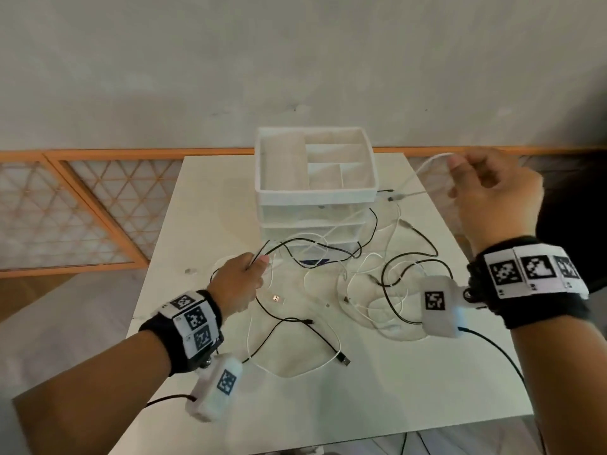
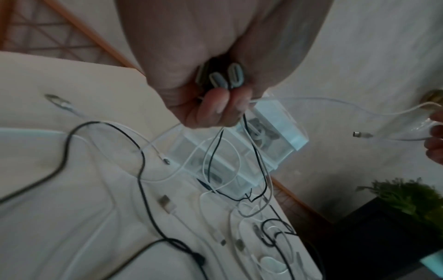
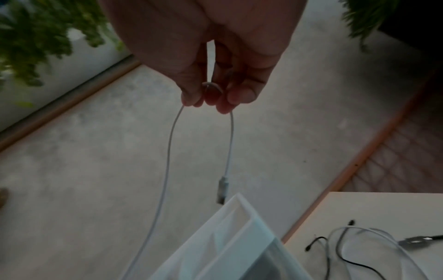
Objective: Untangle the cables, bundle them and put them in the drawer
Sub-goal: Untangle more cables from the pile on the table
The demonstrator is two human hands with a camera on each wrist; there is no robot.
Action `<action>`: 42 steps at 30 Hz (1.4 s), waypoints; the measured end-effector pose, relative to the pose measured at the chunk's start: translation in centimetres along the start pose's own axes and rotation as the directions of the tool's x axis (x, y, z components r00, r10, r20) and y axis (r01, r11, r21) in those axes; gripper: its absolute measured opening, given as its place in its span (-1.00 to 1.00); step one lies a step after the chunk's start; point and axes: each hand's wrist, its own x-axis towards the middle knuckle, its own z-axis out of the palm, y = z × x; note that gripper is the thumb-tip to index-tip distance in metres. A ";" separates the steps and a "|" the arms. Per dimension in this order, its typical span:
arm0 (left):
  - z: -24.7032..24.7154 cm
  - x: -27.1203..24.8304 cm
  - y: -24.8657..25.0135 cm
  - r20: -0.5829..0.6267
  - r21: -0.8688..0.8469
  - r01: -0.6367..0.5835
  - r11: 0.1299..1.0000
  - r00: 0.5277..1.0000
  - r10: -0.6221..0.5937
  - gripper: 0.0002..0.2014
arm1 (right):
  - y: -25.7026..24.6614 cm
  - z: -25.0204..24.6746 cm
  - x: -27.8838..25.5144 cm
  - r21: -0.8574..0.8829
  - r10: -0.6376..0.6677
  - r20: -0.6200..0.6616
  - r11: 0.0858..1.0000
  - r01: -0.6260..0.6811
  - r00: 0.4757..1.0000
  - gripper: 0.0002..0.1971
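Right hand (image 1: 492, 198) raised at the far right, above the table edge and beside the drawer unit (image 1: 315, 192), thumb and fingertips (image 3: 237, 98) pinched together on a white cable (image 3: 167, 151) near its end, with the short tail and its plug (image 3: 221, 191) dangling free and the long run sloping down toward the pile. Left hand (image 1: 241, 280) low over the table's near-left middle, fingers curled tight round a gathered clutch of black and white strands, folded loops (image 2: 225, 77) showing in the fist from the wrist view. Seemingly still the untangling step: one white lead being drawn clear while the rest stays anchored. Next move probably calls for a steady, slow draw up and to the right, watching for snags where white crosses black, then looping the freed length into a coil. Cables (image 1: 328, 284) thin, limp and mixed black and white, sprawled in overlapping loops across the white table (image 1: 197, 205) between the hands and in front of the drawer unit, several plugs lying loose among them. Drawer unit at the far middle, translucent white, open compartmented tray on top; whether any drawer below stands open, hard to tell
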 end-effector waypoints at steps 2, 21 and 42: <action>-0.7 -0.2 0.2 0.014 -0.008 0.003 1.000 1.000 -0.002 -0.67 | 1.1 0.0 0.0 0.017 0.062 -0.026 0.998 -0.061 0.998 -0.88; -0.1 -1.1 5.7 0.128 0.060 -0.156 0.986 0.981 0.147 -0.74 | -2.1 3.9 -2.1 -0.220 0.019 0.467 0.971 0.095 0.884 -0.73; -1.2 0.2 1.8 0.113 0.018 -0.057 0.998 0.992 0.054 -0.71 | 5.4 6.2 3.1 -0.423 0.332 0.481 0.898 -0.116 0.812 -0.55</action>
